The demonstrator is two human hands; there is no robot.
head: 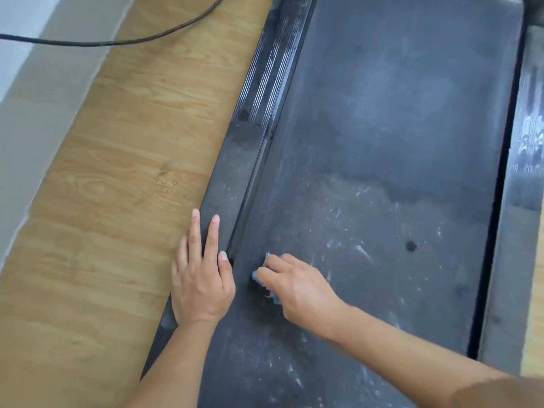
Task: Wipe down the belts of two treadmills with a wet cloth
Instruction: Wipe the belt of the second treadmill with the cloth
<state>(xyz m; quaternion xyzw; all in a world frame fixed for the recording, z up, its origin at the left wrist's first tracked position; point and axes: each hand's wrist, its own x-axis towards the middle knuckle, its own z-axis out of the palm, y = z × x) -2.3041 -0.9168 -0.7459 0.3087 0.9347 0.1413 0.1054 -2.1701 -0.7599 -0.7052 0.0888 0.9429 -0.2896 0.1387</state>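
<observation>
The left grip [203, 278] lies flat, fingers straight, on the side rail [226, 184], thumb at the slot beside the belt [397, 128], where a sliding belt could nip it. Just right, the right grip [297, 290] bunches the blue cloth [267, 258] against the belt's left edge; a loose corner may snag in that slot.

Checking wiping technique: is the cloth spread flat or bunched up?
Bunched: only small blue folds of cloth show beneath the curled right hand.

bare forearms [397, 348], short-nailed fingers [212, 240], maybe a brown sleeve [506, 394]
</observation>
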